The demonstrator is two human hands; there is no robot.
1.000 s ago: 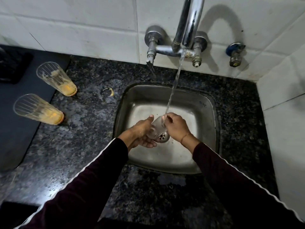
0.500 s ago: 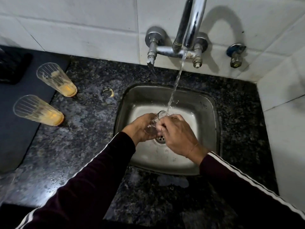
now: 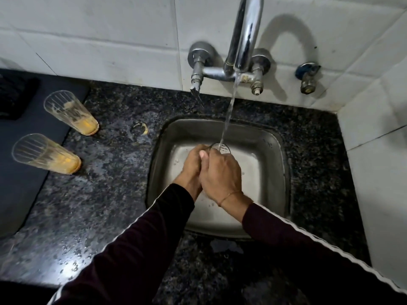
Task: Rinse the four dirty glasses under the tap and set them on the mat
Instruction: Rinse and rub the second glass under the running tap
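Far left, the dark mat (image 3: 33, 133) lies on the speckled granite counter (image 3: 105, 194). Two dirty glasses stand at its edge: the far glass (image 3: 71, 113) and the near glass (image 3: 46, 154), both ribbed, with orange residue at the bottom, neither under water. In the steel sink (image 3: 271, 150), your left hand (image 3: 193, 164) wraps around the glass being rinsed (image 3: 221, 148); only its rim shows above your fingers. Your right hand (image 3: 222, 175) curls over it too, pressed against the left. Water (image 3: 229, 111) from the tap (image 3: 244, 36) falls onto the rim. A small valve (image 3: 307, 77) sits on the tiled wall, right.
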